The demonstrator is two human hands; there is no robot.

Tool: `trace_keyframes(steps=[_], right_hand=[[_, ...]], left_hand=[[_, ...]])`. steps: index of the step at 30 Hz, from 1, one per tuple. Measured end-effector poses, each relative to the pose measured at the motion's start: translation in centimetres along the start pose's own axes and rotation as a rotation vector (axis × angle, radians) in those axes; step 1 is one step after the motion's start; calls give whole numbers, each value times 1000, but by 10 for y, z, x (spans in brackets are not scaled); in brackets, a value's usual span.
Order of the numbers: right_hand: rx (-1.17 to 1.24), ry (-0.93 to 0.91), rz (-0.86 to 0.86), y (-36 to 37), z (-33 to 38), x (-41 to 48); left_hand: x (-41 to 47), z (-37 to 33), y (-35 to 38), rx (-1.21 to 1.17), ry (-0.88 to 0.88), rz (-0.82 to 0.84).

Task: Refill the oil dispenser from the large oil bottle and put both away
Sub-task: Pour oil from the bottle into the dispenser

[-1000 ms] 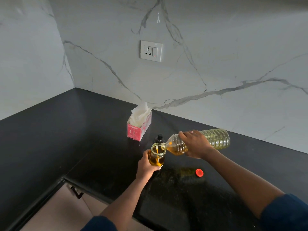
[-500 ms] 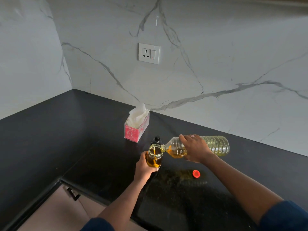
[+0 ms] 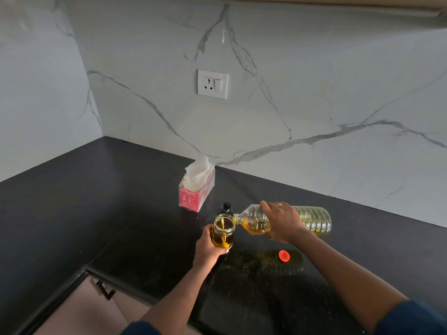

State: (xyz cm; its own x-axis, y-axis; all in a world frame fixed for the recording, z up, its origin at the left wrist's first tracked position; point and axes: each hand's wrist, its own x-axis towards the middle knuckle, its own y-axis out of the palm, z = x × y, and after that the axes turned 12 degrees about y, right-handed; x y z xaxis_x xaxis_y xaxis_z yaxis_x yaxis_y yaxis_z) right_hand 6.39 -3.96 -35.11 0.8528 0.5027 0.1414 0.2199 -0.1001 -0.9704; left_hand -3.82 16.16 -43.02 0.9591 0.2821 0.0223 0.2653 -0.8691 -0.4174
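My left hand (image 3: 207, 249) grips the small glass oil dispenser (image 3: 223, 231), which stands open-topped on the black counter (image 3: 96, 201) and holds amber oil. My right hand (image 3: 283, 221) grips the large clear ribbed oil bottle (image 3: 314, 220) around its shoulder. The bottle lies almost level, its open mouth at the dispenser's rim, with oil pooled in its neck end. The dispenser's black top (image 3: 226, 207) stands just behind the jar. The bottle's red cap (image 3: 284, 255) lies on the counter below my right wrist.
A pink tissue box (image 3: 196, 193) with white tissue sticking up stands behind the dispenser near the marble wall. A white socket (image 3: 212, 84) is on the wall. A cabinet handle (image 3: 104, 290) shows below the counter's front edge at lower left.
The view has drifted slightly; both hands keep their grip. The oil level in the dispenser looks a little higher than a second ago.
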Motion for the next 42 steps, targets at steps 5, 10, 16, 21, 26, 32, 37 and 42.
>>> trace_keyframes(steps=[5,10,16,21,26,32,37,42], right_hand=[[-2,11,-6,-1,-6,-2],[85,80,-57,-4,-9,-1],[389,271,-120,-20,-4,9],[737,454,-163,-21,8,13],[1048,548,-187,-14,18,15],[1289,640,-162,-1,26,11],[1398,696,-133,2,23,13],[1439,676,-106,7,22,10]], left_hand=[[0,-1,1,-6,-6,-4],[-1,-1,1,-12,-1,-13],[-2,-3,4,-13,-5,-29],[2,-6,4,-19,5,-14],[10,-9,2,40,22,25],[11,-9,4,26,7,7],[11,-8,5,18,13,-2],[12,-9,7,10,1,-19]])
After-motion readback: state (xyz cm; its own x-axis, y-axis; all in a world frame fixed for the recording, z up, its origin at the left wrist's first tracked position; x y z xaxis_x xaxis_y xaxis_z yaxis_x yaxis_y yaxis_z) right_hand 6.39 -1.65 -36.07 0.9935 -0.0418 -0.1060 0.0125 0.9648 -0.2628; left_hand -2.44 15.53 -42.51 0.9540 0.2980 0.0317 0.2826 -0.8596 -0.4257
